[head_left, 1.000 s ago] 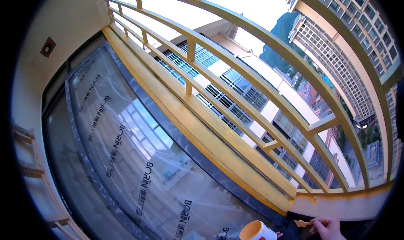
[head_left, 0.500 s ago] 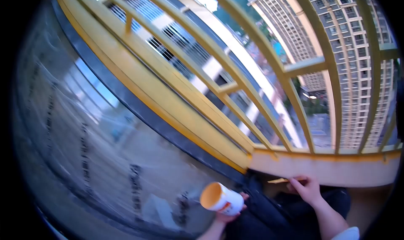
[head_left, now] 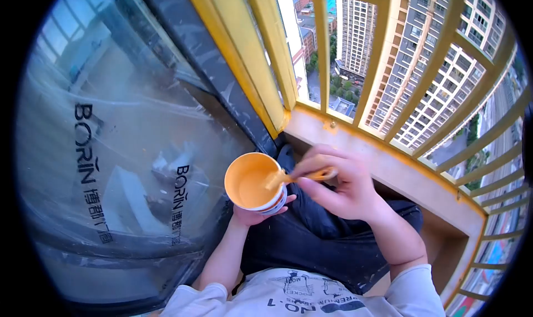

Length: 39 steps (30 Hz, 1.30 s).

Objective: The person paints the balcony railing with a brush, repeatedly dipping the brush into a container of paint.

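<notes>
My left hand [head_left: 251,216] is wrapped around the lower part of a white cup [head_left: 272,207] whose inside is coated in yellow-orange paint. The cup tilts so that its mouth faces me. In my right hand [head_left: 350,186] is a small paintbrush [head_left: 320,174], pinched between thumb and fingers. Its yellow, slightly blurred bristle end reaches over the cup's right rim; whether it touches the inner wall I cannot tell.
A yellow railing [head_left: 373,56] stands on a pale ledge [head_left: 361,142] with paint smears along its foot. Tall buildings [head_left: 411,73] rise far below and beyond. To the left is a film-covered glass panel [head_left: 133,150] with a dark frame [head_left: 222,78]. My legs [head_left: 311,234] are bent beneath my hands.
The view has swung down and toward the right. My right hand has brought the paintbrush from near the ledge over to the cup, whose mouth now faces me more.
</notes>
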Available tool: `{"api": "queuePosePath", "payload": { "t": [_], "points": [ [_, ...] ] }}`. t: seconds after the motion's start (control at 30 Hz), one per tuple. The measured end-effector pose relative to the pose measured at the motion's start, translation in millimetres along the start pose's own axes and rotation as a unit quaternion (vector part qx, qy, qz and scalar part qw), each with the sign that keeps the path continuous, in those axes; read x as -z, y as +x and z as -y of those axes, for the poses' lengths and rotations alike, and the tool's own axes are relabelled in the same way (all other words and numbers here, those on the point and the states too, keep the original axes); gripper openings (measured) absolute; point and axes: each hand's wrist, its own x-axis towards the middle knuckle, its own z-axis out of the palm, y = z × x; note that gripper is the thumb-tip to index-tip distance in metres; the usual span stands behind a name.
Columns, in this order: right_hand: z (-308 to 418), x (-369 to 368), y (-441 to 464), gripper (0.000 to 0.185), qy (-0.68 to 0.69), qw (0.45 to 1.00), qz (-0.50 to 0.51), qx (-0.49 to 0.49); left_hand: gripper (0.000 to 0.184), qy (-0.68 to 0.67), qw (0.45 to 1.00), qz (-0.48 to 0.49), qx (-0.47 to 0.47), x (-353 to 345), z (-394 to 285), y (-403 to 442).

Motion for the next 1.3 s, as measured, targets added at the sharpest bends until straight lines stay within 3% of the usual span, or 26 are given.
{"api": "queuePosePath", "payload": {
  "t": [0.03, 0.13, 0.2, 0.37, 0.47, 0.57, 0.63, 0.7, 0.77, 0.8, 0.9, 0.93, 1.03, 1.07, 1.13, 1.17, 1.23, 1.3],
  "points": [
    [-1.2, -10.7, 10.3, 0.007, -0.025, 0.999, 0.026, -0.014, 0.086, 0.097, 0.995, 0.008, -0.019, -5.2, -2.4, 0.2],
    [-18.6, -36.4, 33.5, 0.011, -0.083, 0.994, 0.076, -0.003, 0.069, -0.068, 0.993, -0.098, 0.0, 0.5, 0.1, 1.7],
    [-26.6, -48.1, 41.7, 0.017, -0.176, 0.972, 0.156, 0.028, 0.06, -0.131, 0.987, -0.089, -0.016, 3.7, 0.8, 1.3],
    [-35.5, -64.1, 49.0, 0.014, -0.223, 0.954, 0.201, 0.01, 0.058, -0.248, 0.966, -0.068, -0.023, 8.0, -0.7, 0.1],
    [-34.2, -59.9, 53.0, 0.014, -0.199, 0.963, 0.184, 0.015, 0.059, -0.212, 0.974, -0.073, -0.015, 13.3, 0.0, 1.8],
    [-32.9, -55.1, 54.6, 0.012, -0.185, 0.962, 0.2, 0.007, 0.059, -0.092, 0.992, -0.077, -0.042, 8.9, -0.6, 1.1],
    [-39.1, -51.3, 52.0, 0.01, -0.168, 0.96, 0.221, 0.024, 0.06, -0.069, 0.988, -0.135, -0.034, 9.8, 0.7, 0.7],
    [-28.4, -37.1, 55.3, 0.011, -0.118, 0.979, 0.165, 0.015, 0.063, 0.067, 0.992, -0.103, -0.028, 6.7, 3.2, 4.2],
    [-27.8, -15.0, 57.3, 0.013, -0.042, 0.995, 0.088, 0.025, 0.07, -0.12, 0.99, -0.053, 0.044, 2.0, -6.0, 10.9],
    [-25.6, -5.0, 58.6, 0.012, -0.022, 0.999, 0.028, 0.039, 0.074, -0.371, 0.922, -0.002, 0.112, 0.6, -16.1, 17.9],
    [-29.7, 28.7, 74.9, 0.017, -0.028, 0.983, -0.147, 0.109, 0.083, -0.472, 0.872, -0.016, 0.127, 12.2, -3.3, 13.8],
    [-25.7, 39.8, 83.6, 0.022, -0.059, 0.977, -0.182, 0.09, 0.084, -0.486, 0.864, -0.02, 0.128, 15.9, 0.7, 10.7],
    [-14.8, 60.9, 151.3, 0.027, -0.199, 0.913, -0.223, 0.277, 0.085, -0.514, 0.851, -0.007, 0.105, -1.9, -8.0, 17.8],
    [-11.6, 64.4, 173.9, 0.029, -0.236, 0.881, -0.235, 0.337, 0.082, -0.506, 0.855, -0.042, 0.107, 7.8, -4.0, 14.7],
    [-7.3, 67.1, 209.3, 0.031, -0.268, 0.854, -0.246, 0.372, 0.073, -0.48, 0.86, -0.144, 0.098, 23.4, 3.2, 7.0],
    [-6.6, 66.9, 227.4, 0.031, -0.264, 0.853, -0.25, 0.375, 0.073, -0.475, 0.863, -0.145, 0.096, 24.2, 7.0, 7.6],
    [-11.6, 65.3, 252.9, 0.027, -0.273, 0.825, -0.261, 0.42, 0.075, -0.572, 0.8, -0.165, 0.074, 21.3, 13.7, 6.7],
    [-27.6, 66.3, 256.4, 0.026, -0.272, 0.846, -0.216, 0.405, 0.075, -0.562, 0.809, -0.155, 0.074, 10.5, 7.2, 6.0]
  ]
}}
